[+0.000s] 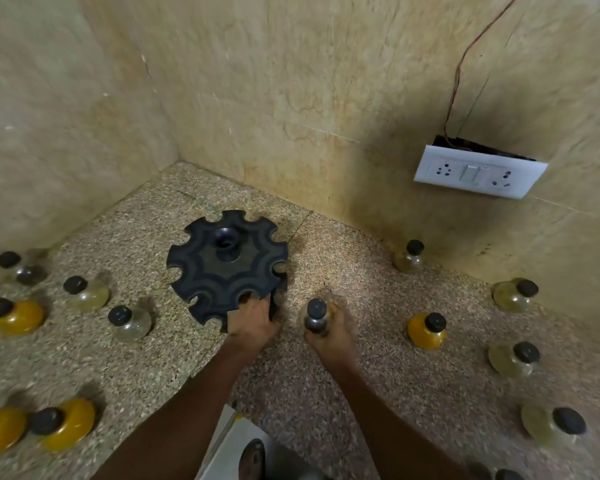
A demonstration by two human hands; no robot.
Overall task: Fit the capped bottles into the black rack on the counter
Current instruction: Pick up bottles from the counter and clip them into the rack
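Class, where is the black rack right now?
In the head view, the black rack stands centre-left on the counter, near the wall corner; the left hand grips its near edge.

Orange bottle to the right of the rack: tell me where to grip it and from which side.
Grip the orange bottle at the narrow neck just under its black cap, coming from above. It stands upright with free counter around it, and the round belly is wide and smooth, harder to pinch.

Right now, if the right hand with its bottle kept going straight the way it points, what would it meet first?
Probably nothing soon: the right hand and its bottle point at bare counter beside the rack, then the wall. Depth is unclear.
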